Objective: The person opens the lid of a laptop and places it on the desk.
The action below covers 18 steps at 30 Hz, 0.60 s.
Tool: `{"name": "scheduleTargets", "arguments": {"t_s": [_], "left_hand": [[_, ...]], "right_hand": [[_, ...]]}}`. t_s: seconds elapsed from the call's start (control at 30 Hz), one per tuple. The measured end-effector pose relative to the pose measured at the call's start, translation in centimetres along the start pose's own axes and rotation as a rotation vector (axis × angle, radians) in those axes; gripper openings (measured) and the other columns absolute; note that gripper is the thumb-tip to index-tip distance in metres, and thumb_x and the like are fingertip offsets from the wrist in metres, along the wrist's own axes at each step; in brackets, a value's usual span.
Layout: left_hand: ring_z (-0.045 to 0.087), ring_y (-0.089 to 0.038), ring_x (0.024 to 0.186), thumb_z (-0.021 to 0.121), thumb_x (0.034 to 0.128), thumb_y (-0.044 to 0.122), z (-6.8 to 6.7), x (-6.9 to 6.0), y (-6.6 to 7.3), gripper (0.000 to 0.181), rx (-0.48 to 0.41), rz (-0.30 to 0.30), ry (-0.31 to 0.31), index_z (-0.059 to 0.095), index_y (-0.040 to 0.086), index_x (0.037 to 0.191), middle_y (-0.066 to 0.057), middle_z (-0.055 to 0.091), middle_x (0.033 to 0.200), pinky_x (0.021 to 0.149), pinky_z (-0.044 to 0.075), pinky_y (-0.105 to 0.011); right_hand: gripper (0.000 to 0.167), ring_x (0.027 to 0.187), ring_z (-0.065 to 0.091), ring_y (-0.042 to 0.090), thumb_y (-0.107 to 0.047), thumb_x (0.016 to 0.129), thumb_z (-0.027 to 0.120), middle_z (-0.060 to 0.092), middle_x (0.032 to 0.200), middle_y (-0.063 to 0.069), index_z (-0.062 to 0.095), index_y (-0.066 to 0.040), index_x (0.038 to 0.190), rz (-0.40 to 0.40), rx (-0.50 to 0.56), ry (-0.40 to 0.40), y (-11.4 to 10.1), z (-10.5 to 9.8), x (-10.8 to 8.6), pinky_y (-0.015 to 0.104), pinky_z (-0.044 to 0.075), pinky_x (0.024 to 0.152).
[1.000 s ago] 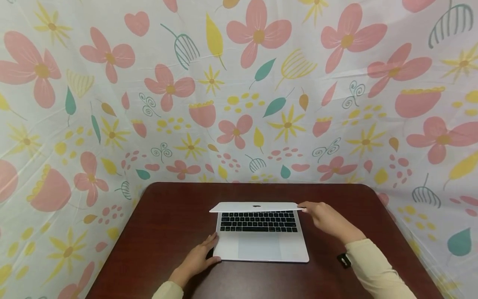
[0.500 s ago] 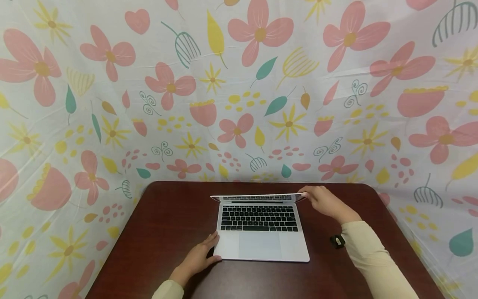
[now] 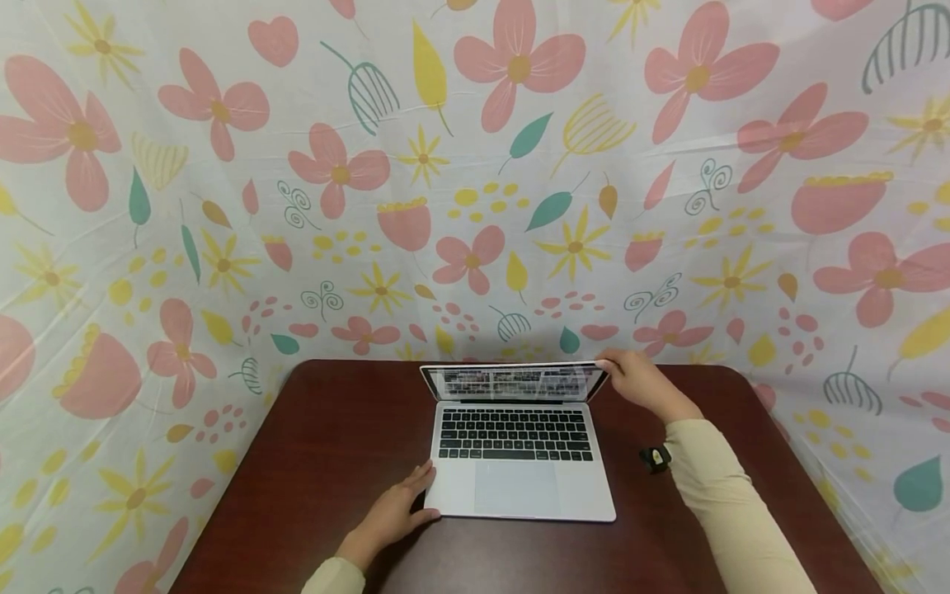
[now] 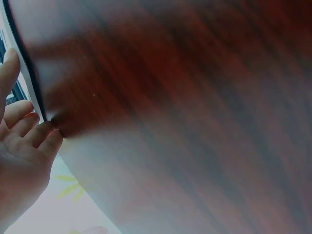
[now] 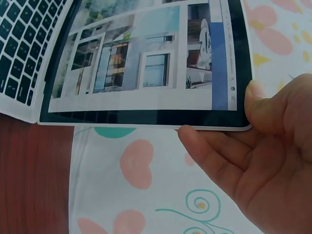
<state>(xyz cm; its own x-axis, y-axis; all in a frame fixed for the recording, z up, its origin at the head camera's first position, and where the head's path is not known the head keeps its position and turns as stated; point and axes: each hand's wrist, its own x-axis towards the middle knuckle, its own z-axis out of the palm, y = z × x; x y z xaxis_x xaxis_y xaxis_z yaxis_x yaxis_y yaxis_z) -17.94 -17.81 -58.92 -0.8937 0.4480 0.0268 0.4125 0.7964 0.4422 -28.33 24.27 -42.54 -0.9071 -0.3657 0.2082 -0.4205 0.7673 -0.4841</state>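
Observation:
A silver laptop (image 3: 453, 497) lies in front of me in the head view, its black keyboard (image 3: 515, 434) in sight. Its lid stands partly raised, and the lit screen (image 5: 156, 68) shows pictures in the right wrist view. With thumb and fingers, my right hand (image 3: 641, 384) pinches the lid's upper right corner. My left hand (image 3: 393, 513) rests against the left side of the base near the front corner, fingers extended along the edge. In the left wrist view, that hand's fingertips (image 4: 54, 139) touch the laptop's edge, which is only partly in frame.
The laptop is on a dark reddish-brown table (image 3: 334, 429) with rounded far corners. A white curtain (image 3: 475, 313) printed with pink and yellow flowers encloses the back and both sides. A small black device (image 3: 656, 459) shows at my right sleeve.
My right hand has swung the lid up and back from nearly closed, bringing the screen into view. The left hand and the laptop base have stayed in place.

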Motion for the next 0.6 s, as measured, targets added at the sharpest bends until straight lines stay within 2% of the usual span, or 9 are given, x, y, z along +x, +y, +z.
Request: {"name": "scheduleTargets", "arguments": {"t_s": [0.1,0.2,0.33,0.43,0.47,0.53,0.6], "left_hand": [[0.044,-0.036,0.131,0.072,0.0845,0.036,0.0,0.0,0.0,0.070,0.000,-0.002,-0.001,0.049,0.000,0.139,-0.014,0.042,0.148,0.101,0.042,-0.050],[0.044,-0.035,0.131,0.072,0.0845,0.036,0.1,-0.1,-0.1,0.070,0.001,-0.006,-0.005,0.049,0.000,0.139,-0.014,0.041,0.149,0.101,0.042,-0.050],[0.044,-0.035,0.132,0.072,0.0847,0.036,0.2,-0.1,-0.1,0.070,-0.003,-0.013,-0.011,0.048,0.001,0.140,-0.014,0.041,0.149,0.101,0.042,-0.050],[0.043,-0.035,0.132,0.072,0.0848,0.036,0.2,-0.1,-0.1,0.070,-0.008,-0.018,-0.016,0.048,0.001,0.140,-0.013,0.041,0.149,0.101,0.042,-0.050],[0.043,-0.035,0.132,0.072,0.0847,0.037,0.2,0.0,-0.1,0.070,-0.008,-0.020,-0.016,0.048,0.001,0.140,-0.013,0.041,0.149,0.101,0.042,-0.050],[0.043,-0.035,0.133,0.071,0.0847,0.038,0.2,0.0,-0.1,0.071,-0.009,-0.030,-0.022,0.048,0.002,0.140,-0.013,0.040,0.149,0.102,0.041,-0.049],[0.042,-0.035,0.133,0.071,0.0846,0.038,0.2,0.1,-0.1,0.071,-0.008,-0.035,-0.023,0.047,0.002,0.141,-0.013,0.040,0.150,0.102,0.041,-0.049]], "right_hand": [[0.024,0.072,0.056,0.024,-0.005,0.100,0.047,0.066,0.090,0.020,0.064,0.011,0.108,0.026,0.020,0.018,0.1,0.1,0.4,0.045,0.049,0.070],[0.025,0.064,0.048,0.019,-0.007,0.101,0.046,0.062,0.078,0.014,0.065,0.009,0.103,0.052,0.028,0.034,0.2,0.2,0.8,0.040,0.043,0.064],[0.028,0.054,0.037,0.016,-0.010,0.101,0.046,0.042,0.059,0.003,0.062,0.007,0.085,0.081,0.040,0.059,0.4,0.5,1.5,0.034,0.035,0.057],[0.031,0.051,0.030,0.016,-0.012,0.102,0.044,0.030,0.058,0.001,0.055,0.002,0.077,0.116,0.069,0.055,0.6,0.5,2.1,0.033,0.031,0.055],[0.030,0.051,0.030,0.016,-0.012,0.103,0.044,0.030,0.059,0.001,0.057,0.003,0.080,0.126,0.075,0.056,0.6,0.4,2.3,0.034,0.032,0.055],[0.028,0.058,0.040,0.021,-0.013,0.103,0.043,0.046,0.067,0.011,0.062,0.004,0.094,0.146,0.081,0.055,0.7,0.3,2.6,0.037,0.035,0.059],[0.029,0.065,0.048,0.028,-0.013,0.103,0.042,0.055,0.080,0.022,0.063,0.007,0.106,0.156,0.083,0.063,0.7,0.2,3.0,0.041,0.040,0.065]]}}
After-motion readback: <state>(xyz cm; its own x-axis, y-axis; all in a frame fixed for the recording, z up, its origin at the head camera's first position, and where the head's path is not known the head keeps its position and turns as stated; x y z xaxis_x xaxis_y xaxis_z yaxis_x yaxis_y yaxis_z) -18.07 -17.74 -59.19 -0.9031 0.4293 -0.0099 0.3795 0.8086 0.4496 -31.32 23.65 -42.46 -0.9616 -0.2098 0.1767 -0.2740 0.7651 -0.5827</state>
